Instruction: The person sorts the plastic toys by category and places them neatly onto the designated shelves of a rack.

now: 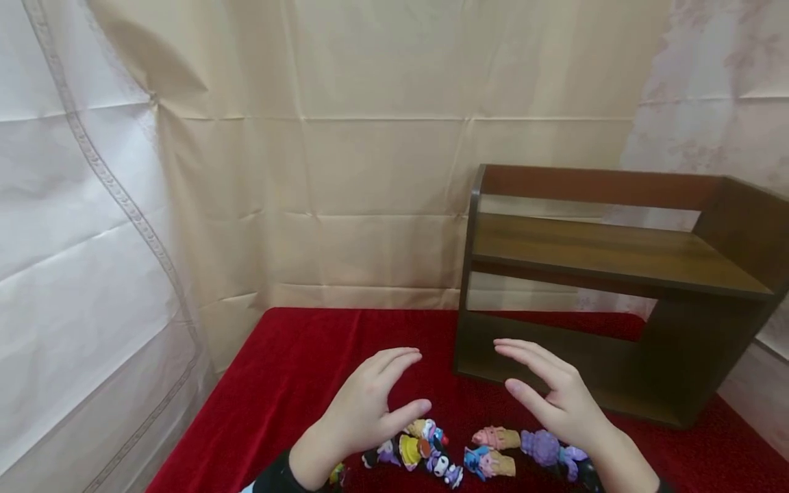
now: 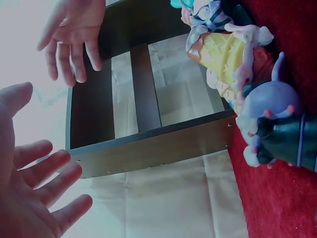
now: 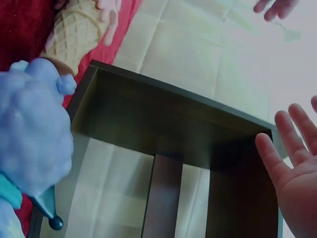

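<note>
As we look over the red cloth [image 1: 296, 356], both hands hang in the air with nothing in them, thumbs spread wide from fingers: the left hand [image 1: 364, 400] beyond the shelf's [image 1: 616, 255] left end, the right hand [image 1: 567, 407] before its lower front. Key relation, right side: the purple figure [image 1: 542, 447] lies on the cloth in front of the shelf, below the right hand and a touch toward the shelf's left end, so that's clearly the nearer hand. Beside it, also before the shelf, we have the pink cone [image 1: 495, 438], closer to the right thumb than to the left. Over past the shelf's left end, the yellow figure [image 1: 409, 450] sits just below the left hand. And how do they point? Pink cone: long axis roughly along the shelf's front, wafer end toward the shelf's right end. The blue figure [image 1: 476, 460] on its own cone lies much the same way, nearer us. The purple one's full axis we can't tell; the right wrist hides some of it.
</note>
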A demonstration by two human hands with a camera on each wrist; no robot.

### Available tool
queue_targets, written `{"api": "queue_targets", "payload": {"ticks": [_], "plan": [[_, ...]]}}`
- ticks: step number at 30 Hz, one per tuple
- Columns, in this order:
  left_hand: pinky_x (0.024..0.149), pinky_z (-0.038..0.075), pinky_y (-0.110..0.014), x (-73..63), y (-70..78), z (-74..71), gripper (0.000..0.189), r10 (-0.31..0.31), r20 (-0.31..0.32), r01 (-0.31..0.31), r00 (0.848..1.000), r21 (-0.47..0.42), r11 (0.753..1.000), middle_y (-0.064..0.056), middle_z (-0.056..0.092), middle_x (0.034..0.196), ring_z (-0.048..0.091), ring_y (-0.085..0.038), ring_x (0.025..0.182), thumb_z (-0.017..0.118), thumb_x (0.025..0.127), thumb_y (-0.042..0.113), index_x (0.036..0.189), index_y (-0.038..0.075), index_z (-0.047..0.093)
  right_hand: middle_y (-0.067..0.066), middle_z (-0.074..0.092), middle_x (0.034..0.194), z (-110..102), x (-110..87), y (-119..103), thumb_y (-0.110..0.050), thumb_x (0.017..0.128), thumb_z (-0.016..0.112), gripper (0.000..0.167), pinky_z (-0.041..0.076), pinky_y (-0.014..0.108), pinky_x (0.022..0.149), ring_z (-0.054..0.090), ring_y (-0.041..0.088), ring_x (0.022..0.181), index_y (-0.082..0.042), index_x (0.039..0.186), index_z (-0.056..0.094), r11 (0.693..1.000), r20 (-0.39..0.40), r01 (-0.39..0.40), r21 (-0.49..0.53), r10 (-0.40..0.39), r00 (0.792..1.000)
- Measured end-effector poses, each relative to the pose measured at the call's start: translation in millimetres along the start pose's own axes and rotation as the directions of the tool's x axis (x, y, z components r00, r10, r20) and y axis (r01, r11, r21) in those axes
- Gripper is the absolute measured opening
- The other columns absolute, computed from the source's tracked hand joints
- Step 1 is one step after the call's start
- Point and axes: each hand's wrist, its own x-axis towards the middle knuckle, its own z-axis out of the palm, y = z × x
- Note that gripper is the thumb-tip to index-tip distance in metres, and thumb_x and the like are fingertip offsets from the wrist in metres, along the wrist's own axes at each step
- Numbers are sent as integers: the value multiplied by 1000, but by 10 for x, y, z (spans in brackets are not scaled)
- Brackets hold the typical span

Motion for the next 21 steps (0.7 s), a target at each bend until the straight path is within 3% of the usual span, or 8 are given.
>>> {"api": "queue_targets", "payload": {"ticks": [4,8,13,21], "plan": [[107,46,-37,-2,-9,40,57,-38,-13,37,999,-36,999,3,55,145,48,-10,134,66,97,48,142,14,56,24,64,130,-102,24,54,12,86,66,45,42,21,106,58,20,127,7,130,62,999,-85,-1,46,5,996],[106,47,-38,52,-15,55,56,-39,-39,38,999,-11,999,-1,56,144,52,-13,132,67,97,45,140,12,57,26,64,128,-235,52,95,14,91,60,37,45,22,104,60,20,124,11,129,62,998,-153,-11,56,19,988],[103,50,-40,211,-5,8,55,-57,-123,62,991,37,997,-7,59,140,55,-17,129,74,93,38,138,9,58,28,65,124,-399,134,144,13,94,57,31,47,22,102,62,20,120,15,124,62,1000,-234,11,30,-3,972],[103,50,-39,473,-4,4,57,-93,-189,93,978,-11,996,-6,58,141,55,-18,127,76,92,34,139,9,56,28,66,123,-597,190,142,12,95,56,28,47,20,99,64,18,118,17,121,62,999,-340,-31,-12,25,940]]}}
